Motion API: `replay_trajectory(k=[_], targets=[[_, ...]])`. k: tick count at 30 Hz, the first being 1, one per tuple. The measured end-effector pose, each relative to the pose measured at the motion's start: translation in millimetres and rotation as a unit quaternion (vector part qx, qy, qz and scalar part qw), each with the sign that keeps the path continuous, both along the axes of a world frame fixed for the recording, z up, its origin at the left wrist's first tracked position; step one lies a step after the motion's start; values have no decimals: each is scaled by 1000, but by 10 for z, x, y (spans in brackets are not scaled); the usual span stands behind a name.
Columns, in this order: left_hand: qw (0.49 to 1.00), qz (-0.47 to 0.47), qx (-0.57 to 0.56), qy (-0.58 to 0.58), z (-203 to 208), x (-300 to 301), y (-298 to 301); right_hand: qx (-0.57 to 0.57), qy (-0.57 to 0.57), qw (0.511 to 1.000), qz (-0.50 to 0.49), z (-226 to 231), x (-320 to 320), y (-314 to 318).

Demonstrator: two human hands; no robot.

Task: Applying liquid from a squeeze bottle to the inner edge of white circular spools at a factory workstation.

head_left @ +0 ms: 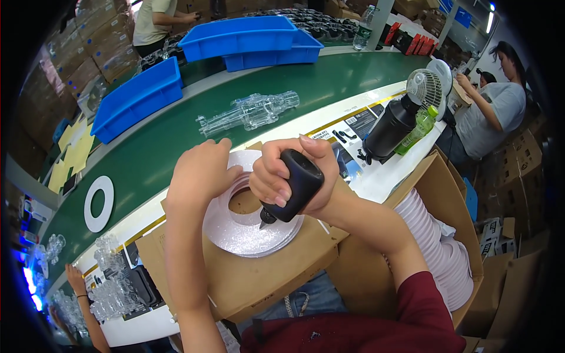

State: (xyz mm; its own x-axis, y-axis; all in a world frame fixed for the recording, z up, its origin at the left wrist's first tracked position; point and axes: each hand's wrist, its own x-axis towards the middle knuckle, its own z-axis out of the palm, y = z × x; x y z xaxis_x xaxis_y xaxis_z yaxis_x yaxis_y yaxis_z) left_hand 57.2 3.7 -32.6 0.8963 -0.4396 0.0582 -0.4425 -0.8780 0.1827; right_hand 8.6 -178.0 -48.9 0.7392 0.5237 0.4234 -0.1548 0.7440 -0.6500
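My right hand (294, 176) is closed around a black, bottle-shaped tool with a narrow pointed tip (301, 182). The tip points down at the surface of the top ring in a stack of glossy white rings (250, 235). My left hand (203, 170) grips the far left edge of that stack, its thumb on the top ring near the center hole; its other fingers are partly hidden. Beneath the stack is a brown cardboard box (276, 282), seen through the hole as well. Another flat white ring (99, 203) lies apart on the green belt.
A clear plastic part (250, 112) lies on the green belt (335, 76), with blue trays (141, 100) beyond. At right stand a black bottle (391, 126), a green bottle (419, 130), a fan (426, 88) and an open carton of white rings (435, 253). People work at both sides.
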Motion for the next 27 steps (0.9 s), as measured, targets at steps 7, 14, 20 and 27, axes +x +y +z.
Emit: replay_trajectory(k=[7, 14, 20, 27], targets=[[1000, -17, -6, -3, 20, 4, -36, -13, 2, 1000, -8, -2, -12, 3], [998, -41, -4, -49, 2, 50, -60, -12, 4, 1000, -5, 10, -18, 13], [995, -48, 25, -87, 18, 84, -96, -36, 7, 999, 3, 2, -13, -8], [984, -132, -42, -116, 44, 111, -91, -42, 8, 999, 4, 13, -7, -3]])
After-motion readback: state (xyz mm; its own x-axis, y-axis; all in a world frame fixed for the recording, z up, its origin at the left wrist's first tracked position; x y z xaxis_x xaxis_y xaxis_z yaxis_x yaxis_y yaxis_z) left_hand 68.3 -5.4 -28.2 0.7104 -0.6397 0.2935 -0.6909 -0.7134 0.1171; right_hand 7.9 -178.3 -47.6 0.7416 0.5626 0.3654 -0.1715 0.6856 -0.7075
